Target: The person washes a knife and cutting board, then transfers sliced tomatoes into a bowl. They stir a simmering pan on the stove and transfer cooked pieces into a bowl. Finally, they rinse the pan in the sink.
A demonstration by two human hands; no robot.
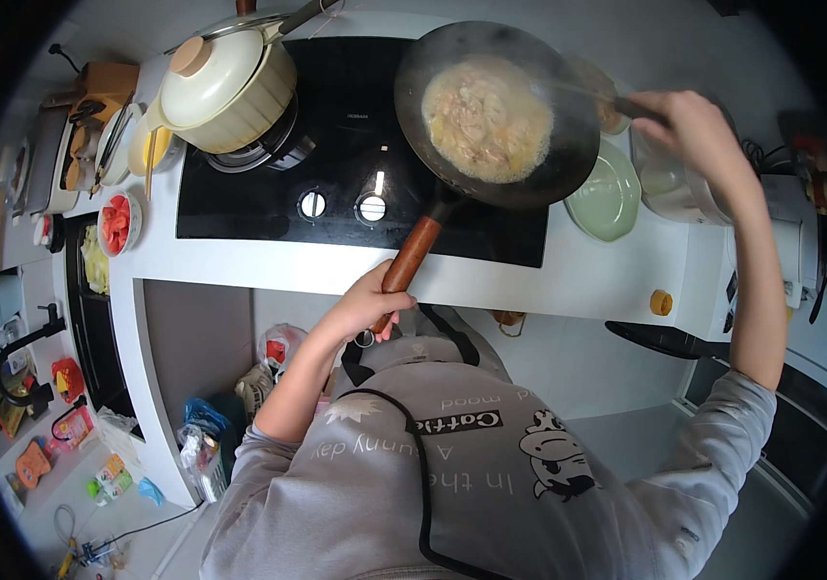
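My left hand (370, 303) grips the wooden handle (413, 254) of a dark wok (580, 138) over the right side of a black glass gas hob (355, 192). Pale meat pieces in bubbling yellowish liquid (486, 119) fill the wok's middle, with steam above. My right hand (689, 130) is closed around the dark handle of a utensil (634, 109) beyond the wok's right rim. The utensil's far end is blurred by steam, so its kind is unclear. Whether the wok rests on the burner is hidden beneath it.
A lidded cream pot (232, 101) sits on the left burner. Left of the hob are a bowl of cut red pieces (116, 223), and a yellow-filled bowl (158, 148) with chopsticks. A green dish (608, 192) lies right of the wok, near a yellow cap (661, 302).
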